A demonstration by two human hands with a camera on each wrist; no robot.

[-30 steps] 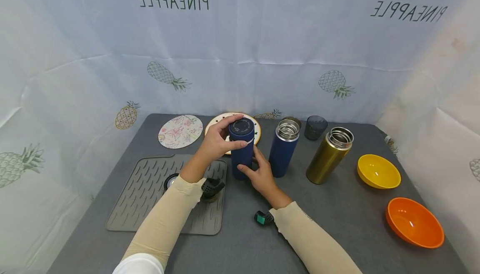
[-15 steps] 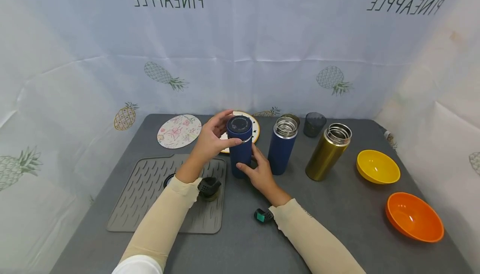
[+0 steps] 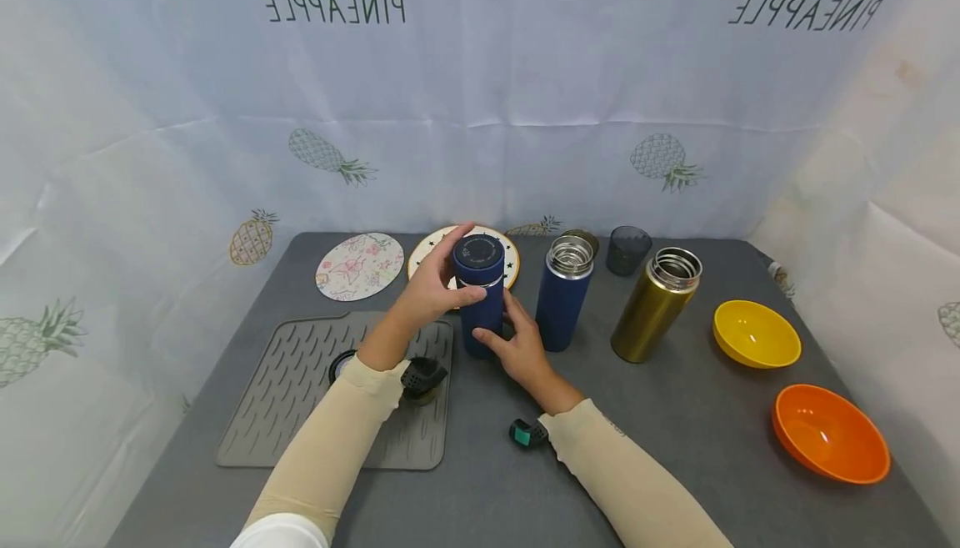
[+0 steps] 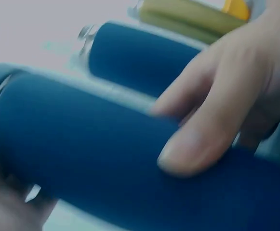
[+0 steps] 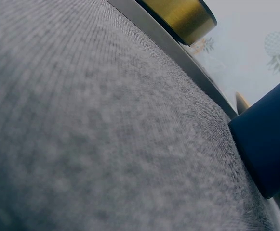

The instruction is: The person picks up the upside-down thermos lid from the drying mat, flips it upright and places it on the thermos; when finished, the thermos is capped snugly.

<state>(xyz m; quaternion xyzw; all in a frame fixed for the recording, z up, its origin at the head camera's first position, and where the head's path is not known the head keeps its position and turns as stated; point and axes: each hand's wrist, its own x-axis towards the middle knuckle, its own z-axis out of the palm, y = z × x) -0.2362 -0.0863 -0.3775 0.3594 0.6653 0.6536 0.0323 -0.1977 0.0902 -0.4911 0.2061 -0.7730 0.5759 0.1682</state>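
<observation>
A dark blue thermos (image 3: 482, 314) with its lid (image 3: 480, 253) on stands upright on the grey table. My left hand (image 3: 429, 285) grips its upper end, thumb across the front near the lid's seam and fingers round the far left side. Lower down, my right hand (image 3: 519, 346) holds the body from the right, thumb in front. The left wrist view shows the thermos (image 4: 82, 149) close up, with the right hand's thumb (image 4: 188, 149) pressed on it. In the right wrist view the lower end of the thermos (image 5: 270, 139) shows at the right edge.
An uncapped blue thermos (image 3: 562, 306) and a gold one (image 3: 648, 314) stand to the right, near a dark cup (image 3: 628, 252), yellow bowl (image 3: 757, 335) and orange bowl (image 3: 831, 435). A grey drying mat (image 3: 262, 423) bearing lids lies left, below a floral round mat (image 3: 360, 267) and starred plate (image 3: 512, 260).
My left hand's fingers and thumb have shifted slightly round the lid end. The right hand stays on the body, and the thermos keeps its place. The head view has tilted a little.
</observation>
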